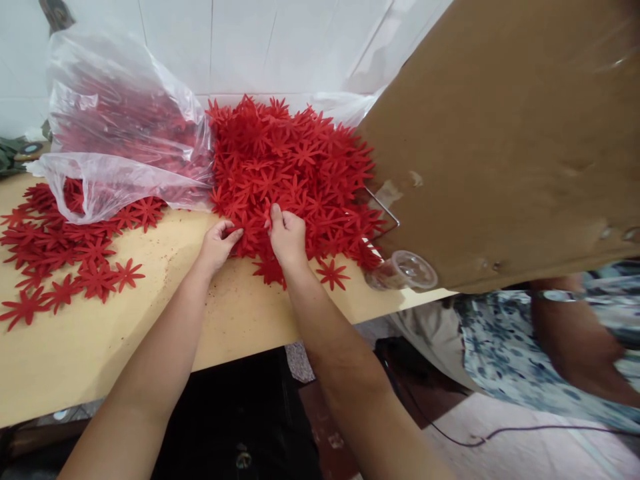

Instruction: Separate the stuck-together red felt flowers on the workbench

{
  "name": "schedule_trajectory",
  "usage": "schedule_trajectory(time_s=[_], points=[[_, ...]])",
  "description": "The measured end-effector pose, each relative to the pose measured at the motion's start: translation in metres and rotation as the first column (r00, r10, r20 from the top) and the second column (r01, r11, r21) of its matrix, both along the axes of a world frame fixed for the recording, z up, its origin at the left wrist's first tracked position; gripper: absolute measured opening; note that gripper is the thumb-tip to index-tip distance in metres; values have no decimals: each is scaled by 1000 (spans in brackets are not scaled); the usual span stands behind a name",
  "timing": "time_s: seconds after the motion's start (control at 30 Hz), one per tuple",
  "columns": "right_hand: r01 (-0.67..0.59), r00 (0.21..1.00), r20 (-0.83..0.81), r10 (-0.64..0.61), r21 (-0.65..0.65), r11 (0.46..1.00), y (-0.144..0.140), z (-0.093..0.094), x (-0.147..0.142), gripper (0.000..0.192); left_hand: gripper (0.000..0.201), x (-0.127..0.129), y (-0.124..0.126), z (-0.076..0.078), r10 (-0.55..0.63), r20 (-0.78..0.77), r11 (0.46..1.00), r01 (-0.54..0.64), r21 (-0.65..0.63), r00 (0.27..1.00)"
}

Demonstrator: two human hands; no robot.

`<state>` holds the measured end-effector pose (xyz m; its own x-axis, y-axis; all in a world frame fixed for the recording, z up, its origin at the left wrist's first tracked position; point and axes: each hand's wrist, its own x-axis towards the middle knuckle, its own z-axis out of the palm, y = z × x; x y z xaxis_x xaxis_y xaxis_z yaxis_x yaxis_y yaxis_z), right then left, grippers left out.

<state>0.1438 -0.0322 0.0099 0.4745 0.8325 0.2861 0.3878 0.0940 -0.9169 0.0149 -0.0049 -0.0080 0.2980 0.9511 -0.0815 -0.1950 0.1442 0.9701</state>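
- Both forearms reach in from the bottom edge, elbows cut off.
- Big cardboard sheet blocks the right side, hiding most of a seated person.
- Red flower pile sits mid-table, partly veiled by plastic bag.
- Left hand pinches a flower at the pile's edge; right hand presses fingers curled into it, fingertips buried.

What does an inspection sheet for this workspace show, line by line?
Surface: wooden table, dusted with red crumbs.
Job's things: red felt flowers pile; loose flowers at left.
Clutter: plastic bag of flowers, clear cup, brown board.
Hands: left hand and right hand pinch flowers at the pile's near edge.
Cables: thin cable on the floor.
Surroundings: white tiled wall; another person's patterned clothing at right.
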Motion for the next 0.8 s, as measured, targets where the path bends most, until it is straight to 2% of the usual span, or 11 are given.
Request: schedule_trajectory(time_s=[0.23,0.4,0.57,0.8], points=[[-26,973,-225,41,70,997,5,-2,11,30,9,-1,0,0,31,-30,999,-31,24,999],[59,969,-244,-40,71,996,5,-2,26,37,8,-1,4,-1,102,-30,995,-102,-2,994],[91,954,-291,-76,39,995,1,2,27,44,9,-2,3,1,79,-19,997,-79,-3,997],[-79,918,-390,76,8,997,-1,10,24,37,9,-3,0,3,-28,20,999,28,-20,999]])
